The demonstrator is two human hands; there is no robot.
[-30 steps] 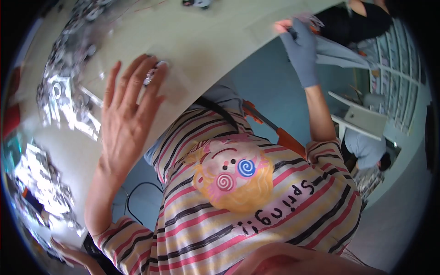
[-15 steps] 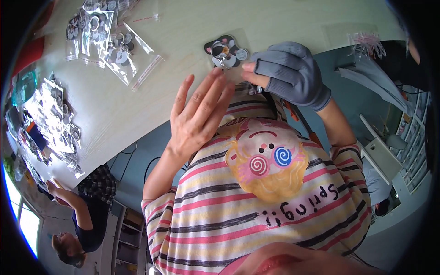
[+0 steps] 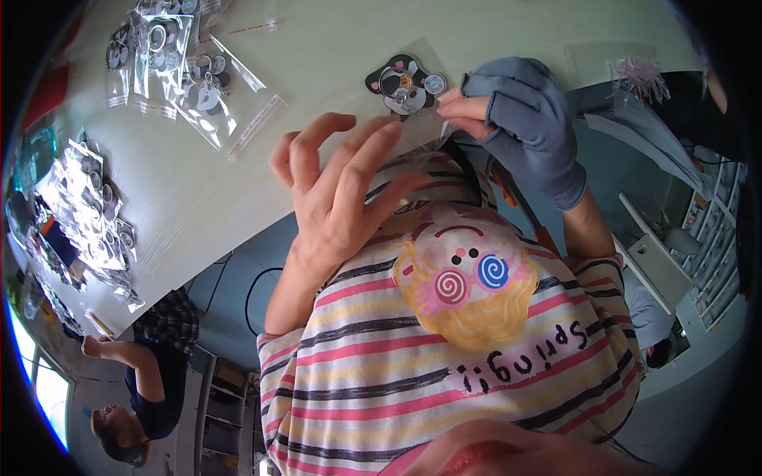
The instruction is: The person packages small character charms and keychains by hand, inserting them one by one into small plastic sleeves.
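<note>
A black-and-white animal-shaped keychain [image 3: 394,101] with a metal ring lies in a clear plastic bag [image 3: 429,49] near the table's front edge. My right hand [image 3: 528,131], in a grey fingerless glove, pinches the near right part of that bag between bare thumb and fingertips. Left of it, my left hand [image 3: 337,186] is bare, with fingers spread and bent and nothing held in them. Its fingertips hover beside the bag's near left side; whether one touches the film I cannot tell.
Several bagged keychains [image 3: 208,94] lie at the upper left of the pale table [image 3: 317,47]. A heap of shiny packets [image 3: 99,206] covers the left end, near a co-worker [image 3: 147,389]. At the right edge sits a bundle of pinkish strips [image 3: 641,75].
My left hand has drawn back from the keychain, its fingers now bent and more spread. The bag and keychain have shifted right and slightly away, along with my right hand.
</note>
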